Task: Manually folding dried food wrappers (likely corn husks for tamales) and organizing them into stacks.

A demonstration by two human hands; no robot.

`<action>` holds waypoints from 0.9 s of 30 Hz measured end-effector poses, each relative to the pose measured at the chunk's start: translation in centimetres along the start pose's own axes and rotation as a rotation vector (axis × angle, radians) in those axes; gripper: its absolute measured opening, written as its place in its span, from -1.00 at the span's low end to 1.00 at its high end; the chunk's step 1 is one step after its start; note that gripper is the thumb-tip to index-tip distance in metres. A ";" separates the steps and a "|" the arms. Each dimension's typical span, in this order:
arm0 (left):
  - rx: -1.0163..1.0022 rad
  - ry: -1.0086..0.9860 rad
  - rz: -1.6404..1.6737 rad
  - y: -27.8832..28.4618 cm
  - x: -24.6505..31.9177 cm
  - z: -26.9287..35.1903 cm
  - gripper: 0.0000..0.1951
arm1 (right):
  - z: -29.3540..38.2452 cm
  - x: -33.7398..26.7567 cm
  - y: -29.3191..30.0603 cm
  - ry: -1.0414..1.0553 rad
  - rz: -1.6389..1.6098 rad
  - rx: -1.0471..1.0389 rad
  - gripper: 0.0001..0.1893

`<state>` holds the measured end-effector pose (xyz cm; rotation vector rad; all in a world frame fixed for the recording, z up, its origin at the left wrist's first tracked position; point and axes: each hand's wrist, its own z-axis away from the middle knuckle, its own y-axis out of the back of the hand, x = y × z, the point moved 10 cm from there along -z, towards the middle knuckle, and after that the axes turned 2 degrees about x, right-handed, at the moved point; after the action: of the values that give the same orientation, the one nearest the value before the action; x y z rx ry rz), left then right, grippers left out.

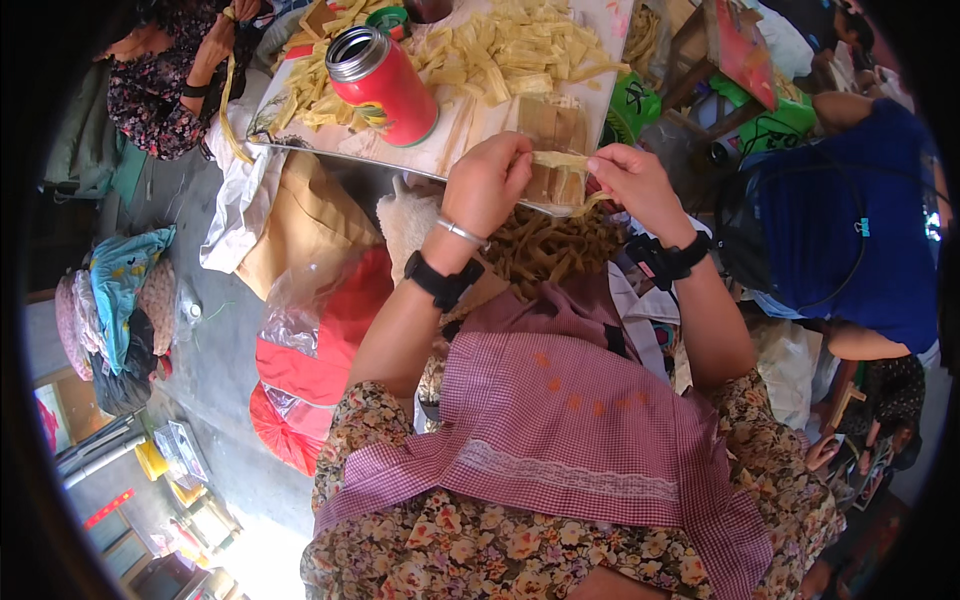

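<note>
My left hand [491,176] and my right hand [637,184] pinch the two ends of a flat, pale yellow strip [559,160], stretched level between them. It crosses just over a wooden block [553,120] at the table's near edge. From under my right hand a loose yellowish end [592,202] hangs down. Beyond lies a heap of similar pale strips [517,49] on the white table [469,124]. A red thermos flask [390,97], its mouth uncovered, stands to the left. Brown curled strips [559,244] are gathered below my hands, above the checked apron [555,405].
At upper left, another person's hand [216,45] holds a long strip. Someone in blue [847,232] is close on my right. A red-topped wooden stool [742,52] and green bags [634,109] stand beyond. Brown paper [307,217] and red cloth [352,322] are at my left.
</note>
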<state>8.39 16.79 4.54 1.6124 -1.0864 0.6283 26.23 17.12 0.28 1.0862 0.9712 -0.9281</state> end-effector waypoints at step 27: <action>-0.083 -0.371 -0.248 -0.1 7.7 7.9 -0.69 | 10.2 0.8 -7.1 -0.337 -0.569 -0.464 -0.81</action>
<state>10.98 6.80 8.36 1.7978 -1.1347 0.1193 21.46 5.67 -0.66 0.2434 1.1558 -1.2145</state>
